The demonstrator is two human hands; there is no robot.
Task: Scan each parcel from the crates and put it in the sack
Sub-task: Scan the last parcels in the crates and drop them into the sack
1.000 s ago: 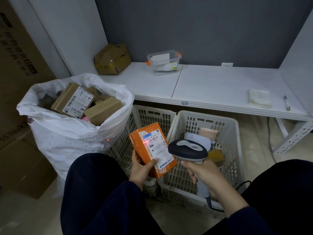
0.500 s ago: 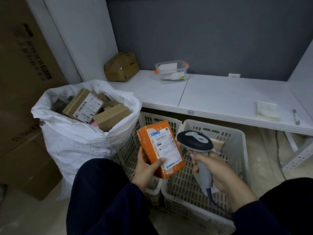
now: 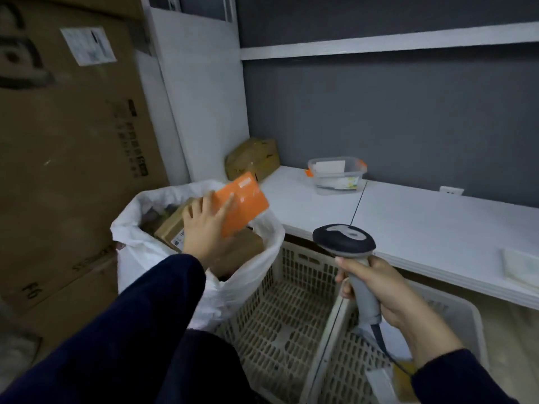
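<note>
Head camera: a seated worker's left hand [image 3: 204,228] holds an orange parcel [image 3: 243,204] over the open mouth of a white sack [image 3: 262,258], fingers spread flat against its face and thumb hidden behind it, so the grip is loose. The right hand [image 3: 379,290] is closed round the handle of a grey barcode scanner [image 3: 344,240], its head pointing at nothing. At least two brown cartons [image 3: 172,228] already lie in the sack, which looks nearly full. Two white plastic crates [image 3: 280,310] stand side by side under the white tabletop [image 3: 423,223]: the left one shows only bare mesh, and the right one shows a few packets at the bottom edge, too cropped to count. Judging by this, the orange parcel is one drop from done and a small remainder awaits scanning.
</note>
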